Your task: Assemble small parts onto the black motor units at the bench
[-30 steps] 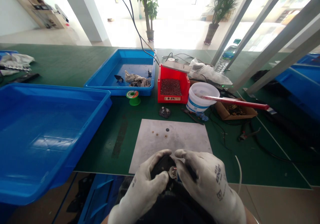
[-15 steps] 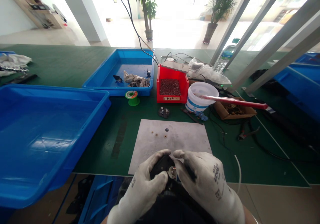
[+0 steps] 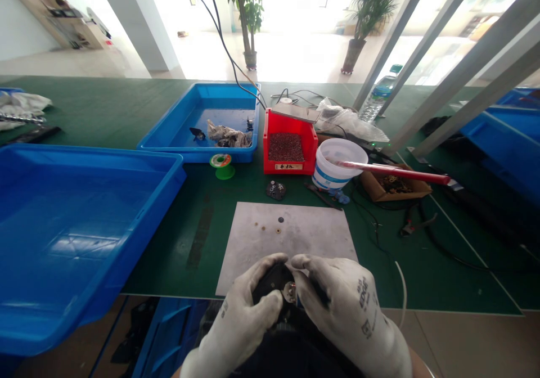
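Both hands wear white gloves and meet at the near edge of the table. My left hand (image 3: pixel 253 302) is closed round a black part (image 3: pixel 270 281), its thumb pressed on the near side. A small round metal piece (image 3: pixel 289 292) with a coppery spot shows between the hands at that part's right side. My right hand (image 3: pixel 337 296) is curled against the metal piece, fingers bent; its fingertips are partly hidden, so what they grip cannot be made out. Beyond the hands lies a pale grey sheet (image 3: pixel 295 237) bearing a dark disc (image 3: pixel 280 219) and several tiny brass-coloured rings (image 3: pixel 278 231).
A large blue tray (image 3: pixel 164 187) stands at left, another blue tray (image 3: pixel 198 156) behind. Past the sheet are a green spool (image 3: pixel 223 170), a red bin (image 3: pixel 291 168) of brown granules, a white bucket (image 3: pixel 333 167) with a red-handled tool (image 3: pixel 400 171), and a cardboard box (image 3: pixel 392 195).
The view has shifted very slightly. Both hands keep nearly the same pose around the black part and the metal piece.
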`<state>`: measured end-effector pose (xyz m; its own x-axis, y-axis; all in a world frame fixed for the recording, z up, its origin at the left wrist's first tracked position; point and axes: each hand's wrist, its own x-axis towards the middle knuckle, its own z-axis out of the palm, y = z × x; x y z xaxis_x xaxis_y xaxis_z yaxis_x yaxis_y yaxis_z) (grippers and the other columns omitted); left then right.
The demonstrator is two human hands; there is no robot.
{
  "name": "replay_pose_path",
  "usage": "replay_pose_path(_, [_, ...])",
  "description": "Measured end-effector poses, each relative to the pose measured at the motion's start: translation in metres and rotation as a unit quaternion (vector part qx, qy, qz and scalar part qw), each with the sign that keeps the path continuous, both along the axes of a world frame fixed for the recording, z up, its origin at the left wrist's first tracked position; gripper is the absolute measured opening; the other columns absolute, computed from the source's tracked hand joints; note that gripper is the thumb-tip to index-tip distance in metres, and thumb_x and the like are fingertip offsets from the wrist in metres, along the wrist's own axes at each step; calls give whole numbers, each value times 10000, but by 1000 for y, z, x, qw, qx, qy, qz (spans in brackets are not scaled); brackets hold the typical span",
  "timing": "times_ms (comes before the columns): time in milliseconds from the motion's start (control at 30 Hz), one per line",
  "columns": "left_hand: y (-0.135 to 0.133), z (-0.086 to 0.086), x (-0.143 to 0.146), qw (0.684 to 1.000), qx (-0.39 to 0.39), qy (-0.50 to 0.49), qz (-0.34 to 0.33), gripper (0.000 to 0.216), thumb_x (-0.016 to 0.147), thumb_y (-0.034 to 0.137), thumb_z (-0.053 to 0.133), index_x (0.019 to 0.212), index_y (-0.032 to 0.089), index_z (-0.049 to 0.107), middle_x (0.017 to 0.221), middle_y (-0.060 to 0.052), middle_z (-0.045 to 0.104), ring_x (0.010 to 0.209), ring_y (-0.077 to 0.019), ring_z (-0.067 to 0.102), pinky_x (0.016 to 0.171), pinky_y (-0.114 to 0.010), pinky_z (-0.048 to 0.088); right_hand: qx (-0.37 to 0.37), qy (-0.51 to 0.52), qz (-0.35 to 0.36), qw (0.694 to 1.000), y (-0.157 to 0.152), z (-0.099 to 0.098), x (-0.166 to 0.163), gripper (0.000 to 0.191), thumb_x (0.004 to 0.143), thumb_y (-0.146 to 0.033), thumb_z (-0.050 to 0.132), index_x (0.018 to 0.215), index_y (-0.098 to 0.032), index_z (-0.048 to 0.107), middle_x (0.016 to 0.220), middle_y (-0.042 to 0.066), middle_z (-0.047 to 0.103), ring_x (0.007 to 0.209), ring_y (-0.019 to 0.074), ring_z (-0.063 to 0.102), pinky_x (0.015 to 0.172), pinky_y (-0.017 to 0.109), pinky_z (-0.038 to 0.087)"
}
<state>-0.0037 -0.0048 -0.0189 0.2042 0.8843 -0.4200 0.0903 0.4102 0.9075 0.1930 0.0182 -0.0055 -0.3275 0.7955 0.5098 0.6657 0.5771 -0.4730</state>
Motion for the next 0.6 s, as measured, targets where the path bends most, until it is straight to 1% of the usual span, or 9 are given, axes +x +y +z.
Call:
replay_pose_path(267, [0, -1, -1, 1000, 0, 11, 3, 612, 823, 433, 674, 1373, 168, 629, 1420, -126, 701, 1341, -340, 643, 1183, -486, 515, -3, 3, 3, 1000, 0, -2, 1, 101, 989, -202, 583, 1011, -215, 680, 845, -10, 806, 662, 169, 766, 596, 312, 550])
replay_pose_path(400, [0, -2, -2, 1000, 5, 16, 3, 587, 833, 419, 678, 1370, 183, 640, 1417, -111, 705, 1353, -330, 635, 1189, -463, 510, -15, 5, 11, 1000, -2, -2, -1, 111, 984, -187, 583, 1014, -213, 686, 833, -12, 802, 646, 161, 759, 629, 295, 578])
replay_pose_path(467, [-1, -3, -2, 1000, 6, 7, 6, 583, 840, 414, 679, 1376, 186, 637, 1418, -116, 704, 1354, -338, 633, 1177, -469, 522, -19, 13, 8, 1000, -2, -4, 0, 124, 989, -185, 574, 1025, -218, 688, 850, -5, 807, 672, 162, 766, 659, 283, 592])
replay_pose_path(500, [-2, -4, -2, 1000, 3, 1, 9, 583, 843, 408, 682, 1382, 190, 633, 1428, -118, 698, 1356, -342, 630, 1173, -475, 526, -33, 23, 3, 999, -2, -5, 1, 112, 985, -212, 597, 1046, -222, 690, 848, -2, 805, 681, 164, 767, 666, 278, 596])
replay_pose_path(533, [-3, -5, -1, 1000, 2, -6, 16, 583, 849, 405, 686, 1389, 195, 629, 1442, -119, 688, 1361, -345, 626, 1178, -480, 524, -67, 40, 1, 997, -1, -7, 3, 133, 959, -263, 654, 1081, -223, 689, 836, 0, 799, 673, 167, 761, 653, 271, 596])
replay_pose_path(567, [-3, -6, -1, 1000, 1, -13, 22, 578, 859, 402, 689, 1399, 205, 624, 1456, -116, 678, 1366, -344, 621, 1189, -484, 515, -119, 66, -1, 991, 0, -9, 6, 254, 899, -322, 739, 1125, -221, 682, 819, 0, 790, 657, 169, 750, 625, 262, 592])
replay_pose_path(600, [-4, -8, -1, 999, -2, -21, 28, 573, 875, 400, 690, 1415, 222, 616, 1471, -109, 668, 1372, -339, 616, 1201, -487, 506, -185, 100, -2, 978, 0, -12, 8, 422, 808, -363, 825, 1171, -216, 668, 813, -1, 781, 653, 172, 741, 598, 251, 586])
